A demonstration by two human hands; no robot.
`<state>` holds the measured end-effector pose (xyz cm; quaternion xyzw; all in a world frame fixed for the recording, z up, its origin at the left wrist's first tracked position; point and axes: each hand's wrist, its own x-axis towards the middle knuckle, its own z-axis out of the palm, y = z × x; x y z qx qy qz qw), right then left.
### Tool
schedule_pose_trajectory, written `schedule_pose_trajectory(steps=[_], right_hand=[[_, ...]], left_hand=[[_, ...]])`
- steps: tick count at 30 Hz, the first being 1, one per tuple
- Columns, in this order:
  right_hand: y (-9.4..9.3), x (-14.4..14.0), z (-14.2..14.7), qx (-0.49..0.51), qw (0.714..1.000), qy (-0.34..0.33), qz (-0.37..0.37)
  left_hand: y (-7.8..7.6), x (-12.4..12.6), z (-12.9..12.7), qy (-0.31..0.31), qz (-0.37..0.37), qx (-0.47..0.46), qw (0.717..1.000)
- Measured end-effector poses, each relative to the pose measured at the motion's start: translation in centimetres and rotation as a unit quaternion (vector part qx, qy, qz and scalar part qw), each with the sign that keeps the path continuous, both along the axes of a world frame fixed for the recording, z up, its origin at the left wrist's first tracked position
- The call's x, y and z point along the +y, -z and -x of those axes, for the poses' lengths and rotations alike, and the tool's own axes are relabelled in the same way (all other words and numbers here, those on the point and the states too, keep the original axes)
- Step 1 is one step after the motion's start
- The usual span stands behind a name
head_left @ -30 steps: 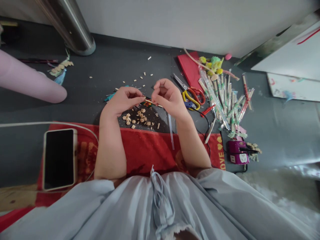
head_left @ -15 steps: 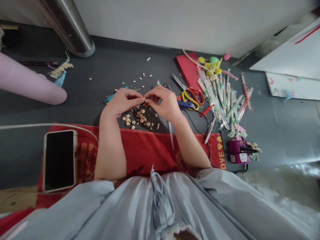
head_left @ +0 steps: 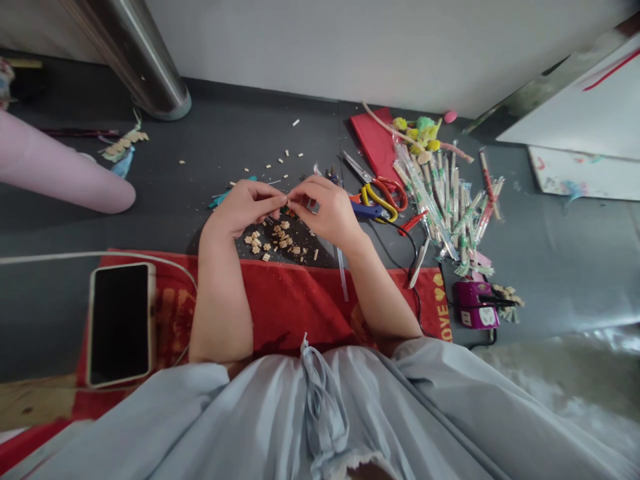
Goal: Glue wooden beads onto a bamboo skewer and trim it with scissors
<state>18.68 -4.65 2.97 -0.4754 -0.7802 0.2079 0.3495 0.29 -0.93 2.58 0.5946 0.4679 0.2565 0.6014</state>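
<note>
My left hand [head_left: 247, 207] and my right hand [head_left: 325, 208] meet over the dark table, thumb and forefinger of each closed in a pinch at the same spot. What sits between the fingertips is too small and hidden to name. Below them lie several small pale wooden pieces [head_left: 283, 237], some flower-shaped, among crumbs. Teal threads [head_left: 219, 200] show beside my left hand. Just right of my right hand is a blue-handled tool [head_left: 367, 211] with a black cord. Scissors [head_left: 360, 168] with red handles and a yellow-handled tool [head_left: 379, 203] lie there too.
Wrapped sticks [head_left: 450, 200] pile up at the right, near a red packet [head_left: 375, 143] and a purple box [head_left: 477, 305]. A phone [head_left: 121, 325] rests on the red cloth [head_left: 295, 300]. A pink cylinder [head_left: 65, 163] and a metal post [head_left: 145, 60] stand at the left.
Both hands keep pinching at the same place, with only slight finger movement. The whole view has shifted a little. Nothing on the table has visibly been moved.
</note>
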Motion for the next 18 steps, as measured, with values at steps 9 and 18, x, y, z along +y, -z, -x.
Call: schedule_pose_trajectory(steps=[9,18], right_hand=[[-0.02,-0.12,0.06,0.008,0.999,-0.004,-0.031],[-0.87,-0.55,0.40,-0.021,0.999,-0.010,-0.026]], left_hand=[[-0.01,0.00,-0.22,-0.029,0.040,-0.044,0.998],[-0.13,-0.18,0.05,-0.020,0.058,-0.062,0.996]])
